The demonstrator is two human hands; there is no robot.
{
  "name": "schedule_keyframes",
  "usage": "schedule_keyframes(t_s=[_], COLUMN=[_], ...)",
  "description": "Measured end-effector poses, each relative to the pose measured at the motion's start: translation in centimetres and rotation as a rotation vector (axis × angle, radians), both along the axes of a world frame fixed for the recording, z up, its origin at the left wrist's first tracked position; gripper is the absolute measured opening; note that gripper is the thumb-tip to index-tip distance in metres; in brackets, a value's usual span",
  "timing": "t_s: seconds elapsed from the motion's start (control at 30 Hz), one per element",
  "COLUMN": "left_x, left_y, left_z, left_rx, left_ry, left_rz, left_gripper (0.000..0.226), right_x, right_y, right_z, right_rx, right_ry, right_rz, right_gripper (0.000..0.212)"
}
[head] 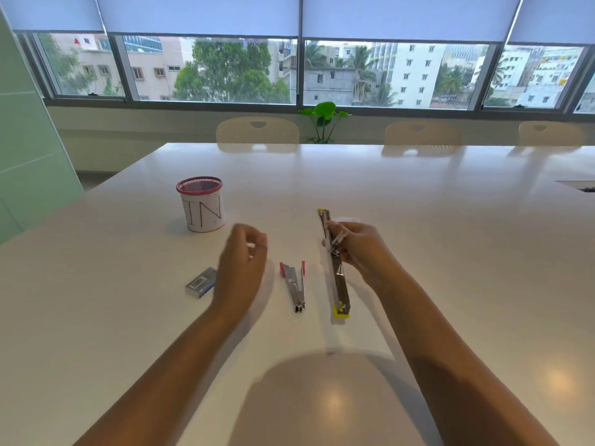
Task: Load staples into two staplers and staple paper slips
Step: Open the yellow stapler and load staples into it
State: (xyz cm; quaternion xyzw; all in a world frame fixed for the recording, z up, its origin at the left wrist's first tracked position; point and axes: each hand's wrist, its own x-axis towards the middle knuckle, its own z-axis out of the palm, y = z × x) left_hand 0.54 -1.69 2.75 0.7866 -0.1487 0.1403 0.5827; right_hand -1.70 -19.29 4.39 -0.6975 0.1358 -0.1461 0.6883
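A yellow-tipped stapler (338, 284) is swung fully open into one long strip, and my right hand (360, 249) grips it near its middle above the white table (418, 194). A pink-tipped stapler (295, 284) lies open in a narrow V on the table between my hands. My left hand (243, 262) hovers blurred left of it, fingers curled; something small and pale shows at its fingertips, too blurred to name. A small staple box (201, 282) lies just left of that hand. A white slip of paper (346, 219) peeks out beyond my right hand.
A pink mesh cup (201, 204) wrapped in paper marked "IN" stands at the back left. Chairs (257, 132) line the table's far edge under the windows, with a green plant (324, 119) between them. A dark cutout (579, 185) sits at the table's right.
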Motion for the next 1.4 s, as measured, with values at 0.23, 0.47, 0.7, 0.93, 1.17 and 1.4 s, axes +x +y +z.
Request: schedule_keyframes(t_s=[0.23,0.47,0.7,0.93,1.17,1.4], left_x=[2.4,3.1,4.1,2.7,1.8,1.8], left_y=[4.2,5.8,5.8,3.9,1.8,1.2], left_z=[-0.2,-0.8,-1.3,0.3,-0.3,-0.3], left_rx=[0.823,1.045,0.906,-0.043,-0.887,-0.69], left_ry=[0.192,0.403,0.292,0.686,0.907,0.632], left_rz=[0.315,0.251,0.229,-0.216,-0.407,-0.284], left_gripper=[0.077,0.079,0.049,0.03,0.019,0.021], right_x=[1.0,1.1,1.2,0.9,-0.2,-1.3], right_y=[-1.7,-1.8,-1.8,-2.0,0.2,4.5], right_z=[-1.9,-3.0,-3.0,-2.6,-0.4,-0.2], right_rx=[-0.21,-0.371,-0.404,-0.595,-0.613,-0.654], right_ry=[0.215,0.329,0.338,0.148,-0.195,-0.239], right_rz=[-0.114,-0.11,-0.082,-0.269,-0.307,0.176], right_gripper=[0.024,0.028,0.02,0.03,0.014,0.038])
